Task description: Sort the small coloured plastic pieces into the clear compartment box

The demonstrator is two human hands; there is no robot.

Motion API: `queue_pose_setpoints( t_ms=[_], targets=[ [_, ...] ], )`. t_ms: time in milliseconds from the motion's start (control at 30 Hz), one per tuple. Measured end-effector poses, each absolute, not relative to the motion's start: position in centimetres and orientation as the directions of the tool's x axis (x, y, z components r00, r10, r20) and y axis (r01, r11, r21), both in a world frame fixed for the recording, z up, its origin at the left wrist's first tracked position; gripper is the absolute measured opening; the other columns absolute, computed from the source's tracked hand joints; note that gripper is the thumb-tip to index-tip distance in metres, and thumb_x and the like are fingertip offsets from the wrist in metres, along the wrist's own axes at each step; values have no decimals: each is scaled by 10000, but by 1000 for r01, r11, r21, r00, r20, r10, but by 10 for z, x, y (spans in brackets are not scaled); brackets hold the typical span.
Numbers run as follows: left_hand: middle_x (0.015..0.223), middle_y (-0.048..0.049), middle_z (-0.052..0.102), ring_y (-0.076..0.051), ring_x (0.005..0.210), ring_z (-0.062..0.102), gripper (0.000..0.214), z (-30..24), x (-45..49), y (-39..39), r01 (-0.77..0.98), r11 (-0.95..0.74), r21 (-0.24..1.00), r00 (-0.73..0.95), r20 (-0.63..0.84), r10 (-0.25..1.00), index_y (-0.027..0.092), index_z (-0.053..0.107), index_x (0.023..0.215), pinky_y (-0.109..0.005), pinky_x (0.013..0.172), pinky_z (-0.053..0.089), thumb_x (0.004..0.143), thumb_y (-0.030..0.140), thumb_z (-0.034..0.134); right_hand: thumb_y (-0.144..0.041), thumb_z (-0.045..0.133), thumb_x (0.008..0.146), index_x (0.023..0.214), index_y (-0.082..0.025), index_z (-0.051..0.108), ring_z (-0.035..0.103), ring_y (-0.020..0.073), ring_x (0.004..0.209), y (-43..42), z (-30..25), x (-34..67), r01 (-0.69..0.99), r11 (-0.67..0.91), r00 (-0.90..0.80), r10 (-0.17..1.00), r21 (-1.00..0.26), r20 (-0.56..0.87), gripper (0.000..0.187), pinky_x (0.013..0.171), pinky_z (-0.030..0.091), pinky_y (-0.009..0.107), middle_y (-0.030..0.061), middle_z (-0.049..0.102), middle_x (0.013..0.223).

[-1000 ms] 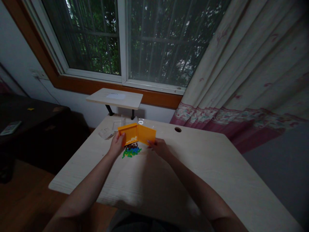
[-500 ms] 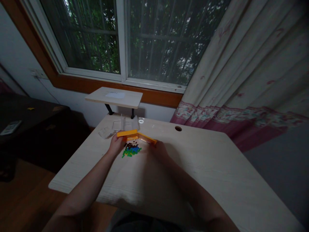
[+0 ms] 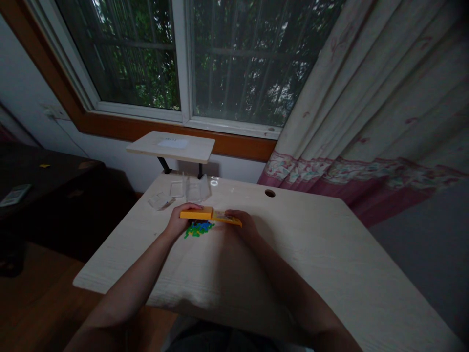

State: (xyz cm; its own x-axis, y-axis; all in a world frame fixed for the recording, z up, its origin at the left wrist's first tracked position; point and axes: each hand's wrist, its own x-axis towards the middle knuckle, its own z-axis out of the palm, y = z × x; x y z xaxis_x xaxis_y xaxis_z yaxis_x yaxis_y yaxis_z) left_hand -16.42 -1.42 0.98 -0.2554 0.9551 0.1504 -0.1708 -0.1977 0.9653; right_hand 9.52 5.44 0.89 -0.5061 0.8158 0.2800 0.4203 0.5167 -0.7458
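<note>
Has tipped the opened yellow hinged case (image 3: pixel 196 214) nearly level since a second ago, above small coloured pieces (image 3: pixel 198 230); grips it in left hand (image 3: pixel 179 220) and right hand (image 3: pixel 245 222), long axis left-to-right, right end angled nearer, with clear plastic boxes (image 3: pixel 193 191) beyond.

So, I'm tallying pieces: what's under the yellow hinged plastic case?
Small green, blue and dark pieces on the pale wooden table show at the near side of the yellow case; anything farther back beneath is hidden.

Yellow on the case (image 3: pixel 198 214); green and blue on pieces (image 3: pixel 198 229) at its seven o'clock; pink florals on the curtain (image 3: pixel 366 117) towards two.
</note>
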Motion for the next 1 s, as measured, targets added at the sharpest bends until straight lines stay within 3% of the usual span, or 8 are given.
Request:
queue_pose_setpoints(
  t_ms=[100,200,333,600,867,1000],
  targets=[
    [995,-90,733,-260,973,668,175,12,-164,-16,10,-262,965,-215,258,942,172,735,825,-407,940,508,653,174,706,-262,604,777,1093,-217,724,645,242,1119,57,7,97,407,508,-500,819,-759,281,341,1039,462,410,59,708,1167],
    [1011,-83,726,-262,932,667,253,14,-163,-16,21,-230,973,-247,228,942,175,729,913,-405,890,525,667,196,678,-249,553,818,1070,-224,730,651,215,1109,58,9,95,432,445,-454,859,-784,237,309,1039,464,385,45,718,1144],
    [1021,-47,715,-262,985,636,369,16,-162,-15,100,-227,969,-331,248,911,197,724,984,-389,961,484,624,150,659,-292,504,874,1077,-226,727,679,228,1037,59,14,93,505,354,-354,917,-788,185,309,963,510,378,38,736,1090],
    [1044,-47,694,-272,1070,587,328,20,-166,-17,316,-270,910,-370,380,848,222,737,984,-405,1062,380,677,156,639,-368,521,869,1077,-227,723,675,244,1040,57,11,98,490,327,-314,931,-808,186,323,958,510,391,38,732,1102],
    [1180,-66,639,-277,1131,552,445,36,-163,-23,380,-354,855,-215,453,865,234,664,1151,-400,1063,377,715,283,742,-500,576,820,984,-170,718,683,274,947,53,23,98,461,293,-241,950,-838,199,395,822,537,355,114,741,990],
    [1205,-90,633,-298,1164,547,510,35,-163,-21,336,-350,874,-172,423,890,214,656,1172,-421,1086,367,698,353,784,-552,548,836,916,-143,695,655,232,796,52,56,109,468,329,-181,944,-820,275,443,693,502,301,113,726,894]
  ],
)
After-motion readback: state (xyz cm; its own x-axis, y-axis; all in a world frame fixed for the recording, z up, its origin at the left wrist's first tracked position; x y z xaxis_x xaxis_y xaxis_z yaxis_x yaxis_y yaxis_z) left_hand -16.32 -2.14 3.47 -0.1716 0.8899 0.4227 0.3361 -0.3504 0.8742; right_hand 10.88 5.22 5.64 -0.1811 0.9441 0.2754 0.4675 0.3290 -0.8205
